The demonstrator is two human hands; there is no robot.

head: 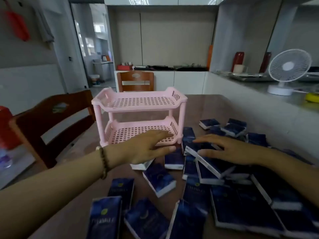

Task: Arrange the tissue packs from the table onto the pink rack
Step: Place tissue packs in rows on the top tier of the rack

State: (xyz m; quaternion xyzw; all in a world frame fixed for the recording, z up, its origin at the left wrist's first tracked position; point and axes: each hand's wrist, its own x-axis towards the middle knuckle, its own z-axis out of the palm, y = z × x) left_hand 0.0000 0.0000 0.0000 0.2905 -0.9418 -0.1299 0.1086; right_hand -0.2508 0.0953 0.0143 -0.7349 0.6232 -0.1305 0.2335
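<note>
Over the middle of the table (pixel 215 104), both hands reach forward with flat, spread fingers and grasp nothing. The left hand (pixel 146 149) stretches palm down from the near left, its fingertips lying over the front rim of the pink rack's (pixel 138 116) lower shelf and its thumb pointing right just above a tissue pack. A beaded bracelet (pixel 103 162) circles that wrist. The right hand (pixel 227 150) comes in from the near right, palm down, fingers extended to the left and resting on or just above a heap of tissue packs (pixel 203 163); whether it touches them is unclear.

Dark blue packs with white edges lie scattered across the near and right parts of the table, some overlapping, some tilted. The rack stands upright at the far left of the packs, both of its slotted shelves bare. Wooden chairs (pixel 51 121) stand to the left and beyond the rack. A white fan (pixel 288 69) sits on the counter at far right.
</note>
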